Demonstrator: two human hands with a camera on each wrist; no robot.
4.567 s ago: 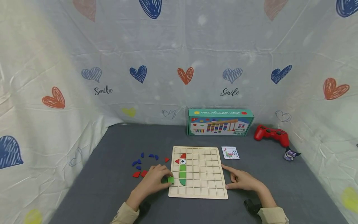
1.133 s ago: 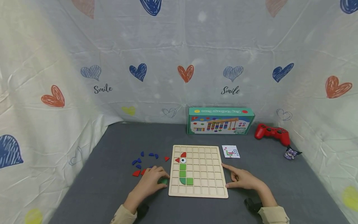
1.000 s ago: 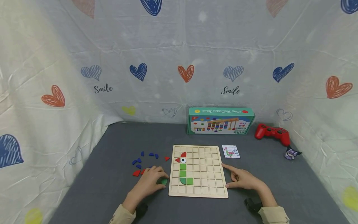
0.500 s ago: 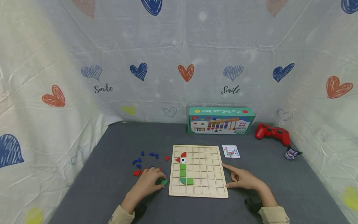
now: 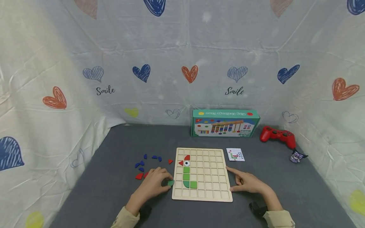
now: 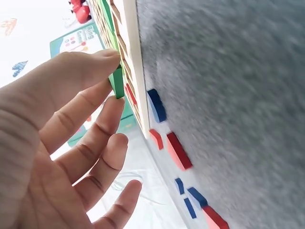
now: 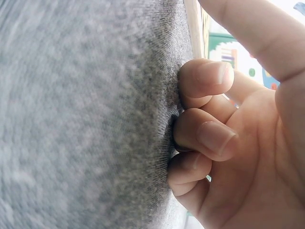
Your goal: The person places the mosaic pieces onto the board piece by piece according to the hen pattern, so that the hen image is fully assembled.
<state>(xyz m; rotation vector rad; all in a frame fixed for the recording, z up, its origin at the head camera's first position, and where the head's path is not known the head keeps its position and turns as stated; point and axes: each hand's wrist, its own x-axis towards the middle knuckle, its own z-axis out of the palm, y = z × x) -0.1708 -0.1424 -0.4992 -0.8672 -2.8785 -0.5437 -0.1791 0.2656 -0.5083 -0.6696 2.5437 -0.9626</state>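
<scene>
My left hand [image 5: 155, 182] pinches a small dark green piece [image 5: 170, 183] between thumb and fingertips, just at the left edge of the wooden grid board [image 5: 211, 177]. In the left wrist view the green piece [image 6: 116, 83] stands tilted on edge; its shape looked rounded on one side earlier. On the board sit a red curved piece [image 5: 187, 157], a red triangle [image 5: 181, 163], an eye tile [image 5: 186, 163], green squares [image 5: 186, 169] and a green quarter circle [image 5: 186, 184]. My right hand [image 5: 248, 183] touches the board's right edge with index finger and thumb; its other fingers curl on the cloth.
Loose blue pieces [image 5: 141, 163] and red pieces [image 5: 139, 176] lie left of the board, some hidden behind my left hand. A pattern card [image 5: 235, 155] lies at its upper right. Farther back stand a game box [image 5: 225, 123] and a red game controller [image 5: 278, 136].
A green square now sits right of the quarter circle on the board. My left hand picked up another green piece, turned it, and has moved right to the board's edge. My right hand stays.
</scene>
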